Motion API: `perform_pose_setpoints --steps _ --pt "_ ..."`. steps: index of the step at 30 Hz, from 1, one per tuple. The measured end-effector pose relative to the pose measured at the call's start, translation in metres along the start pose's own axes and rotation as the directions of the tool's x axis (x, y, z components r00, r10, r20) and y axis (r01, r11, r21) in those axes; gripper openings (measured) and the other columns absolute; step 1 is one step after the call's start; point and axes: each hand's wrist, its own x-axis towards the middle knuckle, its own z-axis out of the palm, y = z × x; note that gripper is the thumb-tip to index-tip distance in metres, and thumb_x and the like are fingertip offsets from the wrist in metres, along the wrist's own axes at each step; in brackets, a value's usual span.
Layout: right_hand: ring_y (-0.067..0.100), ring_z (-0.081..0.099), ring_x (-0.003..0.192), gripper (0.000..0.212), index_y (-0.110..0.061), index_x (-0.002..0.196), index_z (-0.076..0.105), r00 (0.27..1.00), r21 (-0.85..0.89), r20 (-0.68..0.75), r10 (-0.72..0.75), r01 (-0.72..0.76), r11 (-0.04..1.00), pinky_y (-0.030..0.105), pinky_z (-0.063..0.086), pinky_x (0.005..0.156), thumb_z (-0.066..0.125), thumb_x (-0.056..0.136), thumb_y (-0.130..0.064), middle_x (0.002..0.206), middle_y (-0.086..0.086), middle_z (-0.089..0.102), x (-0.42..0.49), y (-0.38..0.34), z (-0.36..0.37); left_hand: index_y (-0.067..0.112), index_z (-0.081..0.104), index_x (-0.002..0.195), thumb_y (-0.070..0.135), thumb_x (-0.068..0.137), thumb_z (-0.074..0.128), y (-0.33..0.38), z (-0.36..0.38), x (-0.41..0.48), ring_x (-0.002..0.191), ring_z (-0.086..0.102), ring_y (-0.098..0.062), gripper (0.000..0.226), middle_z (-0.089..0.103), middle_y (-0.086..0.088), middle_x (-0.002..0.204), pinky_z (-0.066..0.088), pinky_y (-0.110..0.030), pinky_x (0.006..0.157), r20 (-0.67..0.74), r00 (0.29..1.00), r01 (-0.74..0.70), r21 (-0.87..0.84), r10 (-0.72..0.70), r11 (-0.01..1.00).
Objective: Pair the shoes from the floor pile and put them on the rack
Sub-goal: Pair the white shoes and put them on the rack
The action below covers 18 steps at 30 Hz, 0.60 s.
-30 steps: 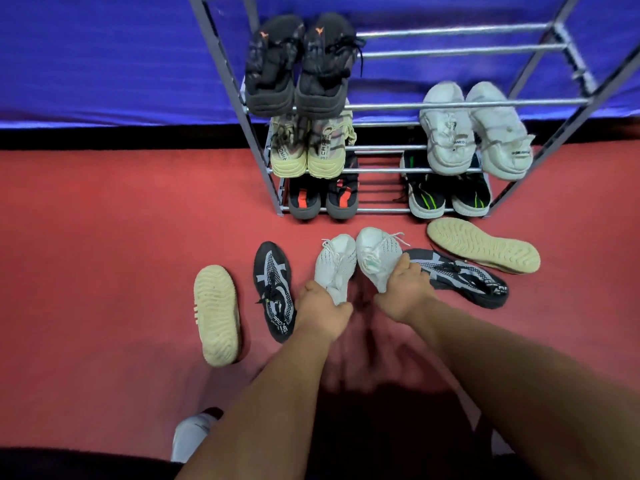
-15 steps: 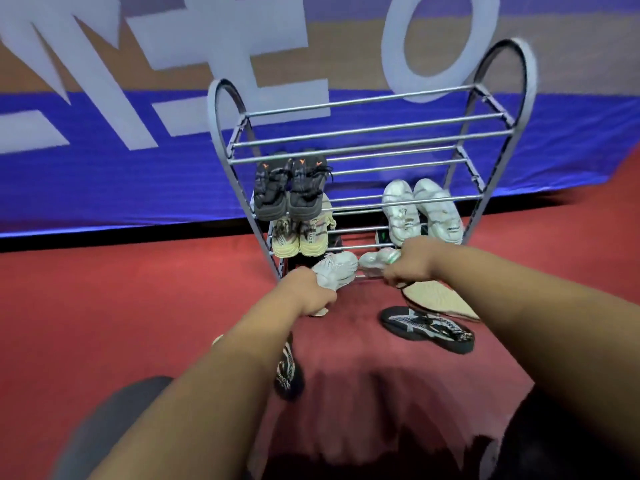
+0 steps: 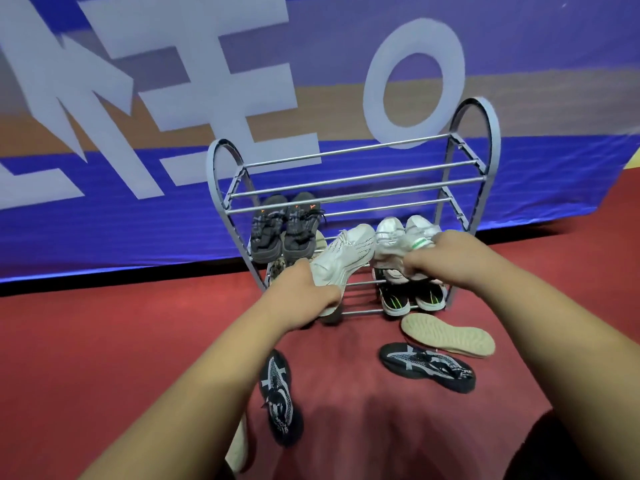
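Both grips are holding shoes. The left grip (image 3: 304,289) has its fingers curled round the heel end of a white knit shoe (image 3: 346,261). The toe of that shoe points up and to the far right. The right grip (image 3: 436,254) is curled round a pale shoe (image 3: 389,254) with a bit of green by the fingers. The two shoes are up in the air, side by side, just in front of the middle of the rack (image 3: 479,101). The pale shoe blends in with the white ones behind it, so its edge is hard to see.

A big blue banner (image 3: 104,220) with huge pale letters fills the far side. A red floor (image 3: 104,341) lies under everything.

The grey metal rack stands at the far edge of the floor, against the banner. Its top bars are bare. A black pair (image 3: 287,230) sits on its left side. A white pair (image 3: 419,224) sits on its right side, behind the right grip. A black and green pair (image 3: 412,296) sits at the bottom right.

Four shoes lie on the floor. A tan-soled shoe (image 3: 450,337) lies sole up near the rack's right foot. Just in front of it is a right black and white shoe (image 3: 427,367). A left black and white shoe (image 3: 278,396) lies under the left arm. A cream shoe (image 3: 239,448) peeks out beside that arm, mostly hidden.
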Motion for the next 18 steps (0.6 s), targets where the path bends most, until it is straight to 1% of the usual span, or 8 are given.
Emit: perform_pose_setpoints --steps 2,5,8,11,12,14,16,18 --pt "0.021 0.057 0.062 0.035 -0.010 0.077 0.067 0.999 0.047 -0.032 -0.005 0.007 0.999 0.029 0.042 0.056 0.080 0.065 -0.041 0.068 0.003 0.062 0.004 0.004 -0.006 0.017 0.057 0.104 0.035 0.076 0.074 0.009 0.007 0.006 0.086 0.064 -0.017 0.037 0.068 0.000 0.100 0.047 -0.029 0.065 -0.034 0.999 -0.007 -0.033 0.006 0.999" --pt "0.020 0.058 0.065 0.035 -0.011 0.075 0.061 0.994 0.091 -0.111 0.004 0.006 0.996 0.030 0.040 0.056 0.079 0.070 -0.041 0.071 0.004 0.062 0.018 0.013 -0.011 0.019 0.057 0.097 0.030 0.080 0.075 0.027 0.020 0.019 0.081 0.063 -0.015 0.028 0.066 0.003 0.093 0.045 -0.020 0.060 -0.070 0.998 -0.014 -0.104 0.007 0.994" --pt "0.018 0.060 0.075 0.035 -0.015 0.085 0.057 0.977 0.132 -0.212 0.013 0.016 0.991 0.032 0.038 0.057 0.077 0.071 -0.041 0.081 0.001 0.064 0.040 0.028 -0.009 0.011 0.059 0.107 0.033 0.078 0.074 0.046 0.036 0.040 0.092 0.066 -0.024 0.040 0.067 -0.002 0.099 0.043 -0.028 0.067 -0.121 0.992 0.005 -0.163 -0.025 0.987" --pt "0.027 0.063 0.091 0.042 -0.023 0.095 0.055 0.957 0.158 -0.289 -0.028 0.077 0.984 0.036 0.046 0.070 0.074 0.068 -0.048 0.092 0.000 0.065 0.071 0.044 -0.002 0.009 0.059 0.109 0.037 0.074 0.074 0.064 0.056 0.069 0.093 0.066 -0.025 0.047 0.068 -0.005 0.101 0.049 -0.031 0.073 -0.120 0.989 0.054 -0.255 -0.087 0.965" --pt "0.030 0.061 0.096 0.046 -0.023 0.100 0.054 0.947 0.131 -0.316 -0.059 0.105 0.986 0.037 0.047 0.077 0.074 0.068 -0.049 0.097 0.002 0.065 0.082 0.049 0.001 0.008 0.058 0.110 0.042 0.069 0.073 0.069 0.062 0.079 0.097 0.067 -0.027 0.055 0.068 -0.007 0.105 0.054 -0.034 0.078 -0.131 0.987 0.057 -0.262 -0.094 0.963" --pt "0.034 0.058 0.105 0.055 -0.022 0.111 0.052 0.931 0.098 -0.352 -0.097 0.140 0.985 0.040 0.047 0.086 0.076 0.070 -0.050 0.107 0.004 0.064 0.101 0.056 0.005 0.006 0.054 0.115 0.046 0.064 0.070 0.078 0.078 0.101 0.105 0.065 -0.034 0.067 0.065 -0.015 0.113 0.056 -0.043 0.087 -0.163 0.982 0.048 -0.270 -0.095 0.962" --pt "0.035 0.056 0.113 0.066 -0.022 0.123 0.050 0.917 0.116 -0.386 -0.105 0.161 0.980 0.044 0.050 0.092 0.077 0.072 -0.054 0.116 0.006 0.062 0.115 0.062 0.012 0.003 0.050 0.118 0.040 0.070 0.073 0.085 0.092 0.121 0.109 0.061 -0.038 0.065 0.061 -0.019 0.119 0.054 -0.045 0.091 -0.201 0.974 0.044 -0.273 -0.101 0.961" --pt "0.032 0.057 0.115 0.070 -0.024 0.129 0.049 0.901 0.150 -0.421 -0.106 0.185 0.971 0.046 0.053 0.094 0.074 0.073 -0.056 0.122 0.003 0.062 0.129 0.068 0.019 0.004 0.047 0.123 0.036 0.076 0.075 0.094 0.101 0.137 0.115 0.057 -0.037 0.063 0.057 -0.019 0.124 0.051 -0.044 0.095 -0.218 0.971 0.033 -0.269 -0.094 0.963"
